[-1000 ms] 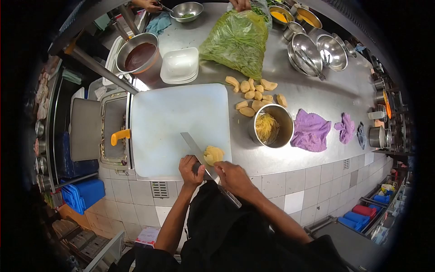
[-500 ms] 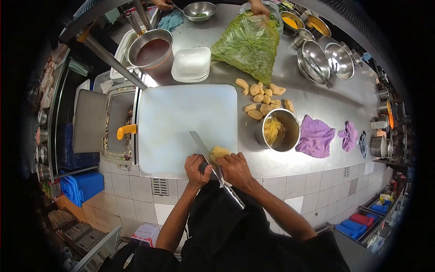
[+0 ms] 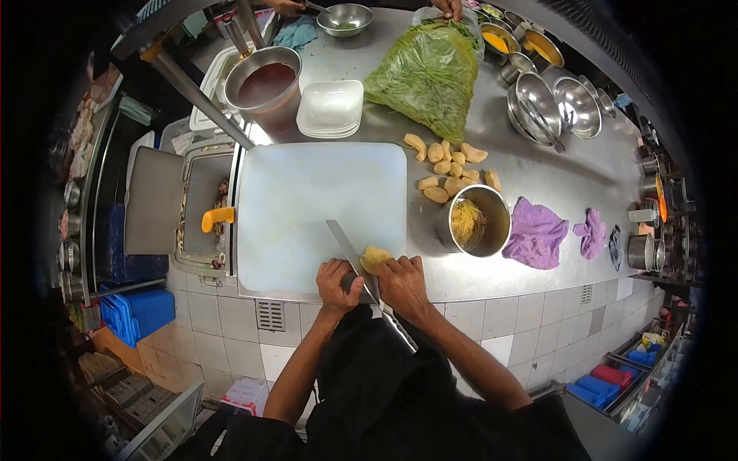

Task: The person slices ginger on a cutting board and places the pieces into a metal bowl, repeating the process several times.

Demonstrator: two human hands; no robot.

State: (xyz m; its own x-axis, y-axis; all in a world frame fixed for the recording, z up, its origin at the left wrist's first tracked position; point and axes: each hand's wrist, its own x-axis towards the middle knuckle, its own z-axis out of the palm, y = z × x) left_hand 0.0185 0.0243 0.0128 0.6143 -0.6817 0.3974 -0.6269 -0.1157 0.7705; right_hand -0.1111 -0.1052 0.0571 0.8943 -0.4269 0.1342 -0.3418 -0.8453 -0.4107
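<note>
Steadying our work

Our left hand (image 3: pixel 332 289) clasps a dark grip (image 3: pixel 349 282) at the long metal blade (image 3: pixel 344 241); our right hand (image 3: pixel 401 285) holds a peeled yellow vegetable (image 3: pixel 373 257) just beside it, on the white cutting board (image 3: pixel 315 188). We should curl those fingers safely back.

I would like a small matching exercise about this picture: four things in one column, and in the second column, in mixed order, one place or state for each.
Things:
1. Long metal tool
2. White dishes
3. Orange handle
4. Steel pot beside the purple cloth

Places and states:
A. Holding thin yellow strips
B. Stacked together beyond the cutting board
C. Between the left hand and the right hand
D. Just left of the cutting board

Right pairs: 1-C, 2-B, 3-D, 4-A
</note>
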